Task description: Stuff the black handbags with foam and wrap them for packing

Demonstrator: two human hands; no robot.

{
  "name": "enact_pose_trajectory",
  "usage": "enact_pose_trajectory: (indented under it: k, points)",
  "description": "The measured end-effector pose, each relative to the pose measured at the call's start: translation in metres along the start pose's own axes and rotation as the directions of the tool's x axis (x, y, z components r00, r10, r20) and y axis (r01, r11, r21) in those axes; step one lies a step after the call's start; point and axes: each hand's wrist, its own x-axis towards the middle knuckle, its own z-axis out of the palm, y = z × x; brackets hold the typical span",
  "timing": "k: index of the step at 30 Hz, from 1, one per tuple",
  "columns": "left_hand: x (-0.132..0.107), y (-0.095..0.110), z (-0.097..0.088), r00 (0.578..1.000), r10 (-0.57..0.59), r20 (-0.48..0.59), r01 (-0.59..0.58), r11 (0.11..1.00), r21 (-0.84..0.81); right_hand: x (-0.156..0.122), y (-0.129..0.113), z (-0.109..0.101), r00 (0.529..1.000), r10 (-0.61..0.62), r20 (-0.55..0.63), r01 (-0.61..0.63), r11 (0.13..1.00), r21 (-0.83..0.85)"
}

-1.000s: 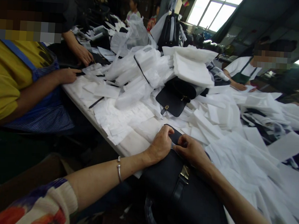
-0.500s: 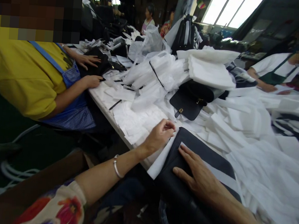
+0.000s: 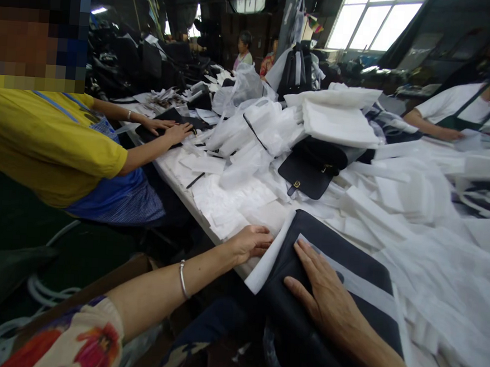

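Across counter (image 3: 187, 199) edge, a black bag (image 3: 349, 247)

Its near end is lost in shadow; a white sheet (image 3: 270, 258) juts leftward. Right hand (image 3: 326, 284) lies flat on the bag, holding nothing; left hand (image 3: 251, 244) curls its fingers by the sheet, grip unclear.

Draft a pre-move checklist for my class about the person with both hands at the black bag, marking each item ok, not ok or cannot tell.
1. Right-hand grip spread flat on the rectangular black leather-look bag: ok.
2. Left-hand grip firm on the thin white foam-like sheet: cannot tell; fingers are by its edge.
3. Sheet flush with the bag's left side: not ok; it sticks out there.
4. Long pale-grey strip lying across the bag: ok, partly under the right fingers.
5. Bag's closure fastened: cannot tell; none shows.
6. Co-worker's hands away from this bag: ok.
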Motion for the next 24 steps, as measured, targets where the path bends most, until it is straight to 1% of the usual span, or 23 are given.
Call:
enact_pose_trajectory:
  k: [3, 8, 11, 14, 18, 21, 24]
  points:
    - [0.011, 0.007, -0.001, 1.0, -0.01, -0.02, 0.011, 0.999, 0.042, 0.0, 0.002, 0.003, 0.999, -0.016, -0.034, 0.015, 1.0, -0.001]
    - [0.036, 0.018, 0.004, 0.991, -0.111, -0.071, 0.123, 0.975, 0.188, 0.0, 0.004, 0.004, 0.999, -0.027, -0.043, 0.027, 1.0, 0.009]
    - [0.046, 0.022, 0.004, 0.986, -0.118, -0.116, 0.146, 0.949, 0.278, 0.0, 0.004, 0.005, 0.999, -0.025, -0.041, 0.025, 1.0, 0.004]
    - [0.046, 0.023, -0.003, 0.986, -0.024, -0.167, 0.081, 0.936, 0.343, 0.0, 0.003, 0.004, 0.999, -0.022, -0.043, 0.022, 1.0, 0.0]
    - [0.037, 0.025, -0.024, 0.969, 0.122, -0.216, -0.026, 0.916, 0.4, -0.001, 0.002, 0.002, 0.999, -0.024, -0.033, 0.024, 1.0, 0.005]
    - [0.032, 0.029, -0.036, 0.954, 0.191, -0.23, -0.095, 0.922, 0.375, -0.001, 0.001, 0.001, 0.999, -0.029, -0.031, 0.029, 1.0, 0.005]
    - [0.029, 0.033, -0.041, 0.949, 0.226, -0.218, -0.158, 0.943, 0.294, -0.002, 0.002, 0.003, 0.999, -0.029, -0.037, 0.029, 1.0, 0.011]
